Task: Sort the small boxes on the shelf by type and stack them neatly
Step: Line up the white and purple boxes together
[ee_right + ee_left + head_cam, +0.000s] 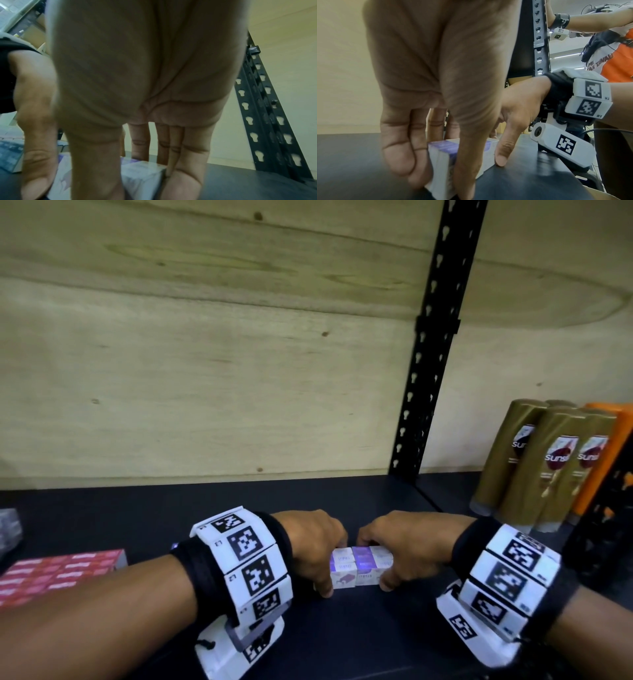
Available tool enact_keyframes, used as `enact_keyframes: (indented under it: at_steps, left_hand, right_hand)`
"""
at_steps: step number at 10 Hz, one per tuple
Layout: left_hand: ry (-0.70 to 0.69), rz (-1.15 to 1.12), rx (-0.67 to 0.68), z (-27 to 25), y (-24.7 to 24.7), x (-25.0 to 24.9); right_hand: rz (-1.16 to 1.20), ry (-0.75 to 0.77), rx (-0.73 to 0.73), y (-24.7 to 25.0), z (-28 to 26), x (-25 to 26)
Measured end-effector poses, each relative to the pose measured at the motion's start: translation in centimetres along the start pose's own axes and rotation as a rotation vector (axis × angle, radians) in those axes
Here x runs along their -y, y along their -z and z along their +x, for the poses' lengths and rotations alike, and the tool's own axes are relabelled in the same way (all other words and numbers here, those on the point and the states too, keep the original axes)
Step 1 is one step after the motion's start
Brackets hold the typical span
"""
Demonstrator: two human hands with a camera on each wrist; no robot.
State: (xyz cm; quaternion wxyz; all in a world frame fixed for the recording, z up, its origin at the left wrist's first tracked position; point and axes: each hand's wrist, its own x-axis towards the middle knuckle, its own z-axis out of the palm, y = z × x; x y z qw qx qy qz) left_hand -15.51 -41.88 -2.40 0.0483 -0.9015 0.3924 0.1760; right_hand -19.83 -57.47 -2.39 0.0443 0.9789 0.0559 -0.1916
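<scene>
A block of small white-and-purple boxes (359, 570) is held on the dark shelf (171, 515), clasped at its ends by the left hand (313, 546) and right hand (407, 546). The cartons are judged light, stiff and crushable; the ends are best squeezed evenly.

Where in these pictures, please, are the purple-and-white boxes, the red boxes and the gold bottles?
purple-and-white boxes (358, 571): head view, front face between the hands.
red boxes (58, 573): head view, top of the stack.
gold bottles (544, 470): head view, middle bottle's label.
</scene>
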Motion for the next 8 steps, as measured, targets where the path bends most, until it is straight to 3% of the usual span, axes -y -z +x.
enact_keyframes:
  at_steps: [8]
  left_hand:
    - [0.002,-0.012,-0.034,0.02,-0.07,0.07]
  right_hand:
    - [0.033,-0.012,0.044,0.71,-0.49,0.47]
